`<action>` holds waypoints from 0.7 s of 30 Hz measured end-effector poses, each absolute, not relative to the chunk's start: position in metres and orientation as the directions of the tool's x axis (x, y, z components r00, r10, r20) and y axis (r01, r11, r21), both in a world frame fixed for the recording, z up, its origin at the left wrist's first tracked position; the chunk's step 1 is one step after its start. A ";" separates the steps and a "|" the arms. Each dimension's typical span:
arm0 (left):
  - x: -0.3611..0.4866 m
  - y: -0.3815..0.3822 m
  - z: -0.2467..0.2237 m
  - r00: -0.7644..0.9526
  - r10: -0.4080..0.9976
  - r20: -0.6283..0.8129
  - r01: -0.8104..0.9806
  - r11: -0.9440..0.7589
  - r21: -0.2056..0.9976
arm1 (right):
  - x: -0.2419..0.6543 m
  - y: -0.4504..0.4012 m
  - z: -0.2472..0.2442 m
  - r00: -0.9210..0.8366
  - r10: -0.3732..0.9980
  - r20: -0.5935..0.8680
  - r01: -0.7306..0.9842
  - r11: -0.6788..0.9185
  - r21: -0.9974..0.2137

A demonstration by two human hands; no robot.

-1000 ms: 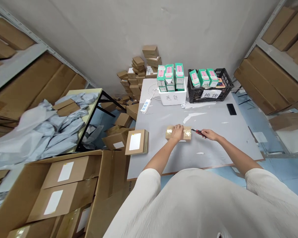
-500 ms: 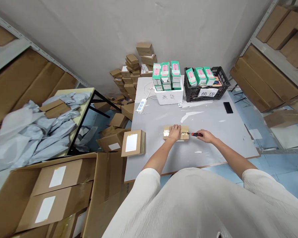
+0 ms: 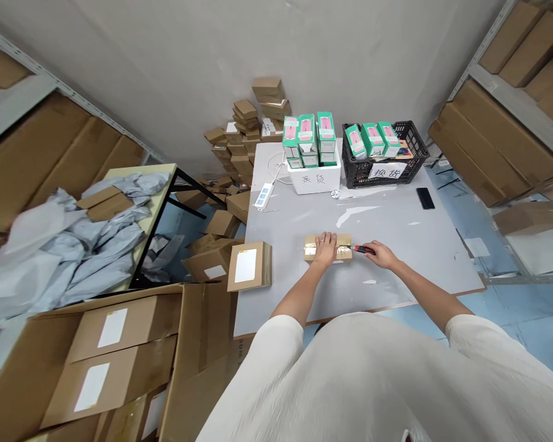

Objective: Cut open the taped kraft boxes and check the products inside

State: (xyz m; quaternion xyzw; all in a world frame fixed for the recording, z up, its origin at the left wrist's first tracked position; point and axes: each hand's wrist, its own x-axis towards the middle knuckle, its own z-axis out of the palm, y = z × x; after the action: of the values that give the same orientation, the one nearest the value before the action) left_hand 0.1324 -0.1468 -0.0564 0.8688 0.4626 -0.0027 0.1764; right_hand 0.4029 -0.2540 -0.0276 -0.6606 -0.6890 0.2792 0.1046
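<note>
A small taped cardboard box [image 3: 344, 253] lies on the grey table [image 3: 295, 221]. My left hand [image 3: 325, 248] rests flat on its left and middle part, fingers spread over the top. To the right, my right hand [image 3: 381, 254] is closed round a red and black utility knife [image 3: 364, 249], whose tip touches or nearly touches the tape at the box's right part.
Behind are a white bin [image 3: 314, 181] and a black crate [image 3: 382, 175], both holding green and pink boxes. A power strip [image 3: 263, 196], a phone [image 3: 425, 198] and a labelled carton [image 3: 250, 266] sit on the table. A large open carton [image 3: 191, 344] stands lower left.
The knife tip has shifted very slightly at the box's right part. The whole view has moved a little; both hands keep their hold.
</note>
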 end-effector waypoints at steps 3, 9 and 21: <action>0.132 -0.152 -0.059 0.553 0.820 -0.150 0.818 -0.499 0.287 | 0.409 -0.253 -0.031 -0.138 0.972 -0.190 0.860 0.023 -0.509; 0.133 -0.153 -0.062 0.542 0.829 -0.135 0.822 -0.491 0.289 | 0.419 -0.247 -0.031 -0.152 0.969 -0.195 0.878 0.041 -0.477; 0.129 -0.161 -0.059 0.527 0.836 -0.152 0.835 -0.477 0.273 | 0.428 -0.241 -0.026 -0.120 0.973 -0.195 0.869 0.008 -0.495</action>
State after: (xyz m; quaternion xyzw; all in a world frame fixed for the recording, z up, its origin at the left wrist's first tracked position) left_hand 0.1292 -0.1607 -0.0587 0.8595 0.4861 0.0012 0.1581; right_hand 0.4279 -0.2413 -0.0259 -0.6556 -0.7026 0.2575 0.1014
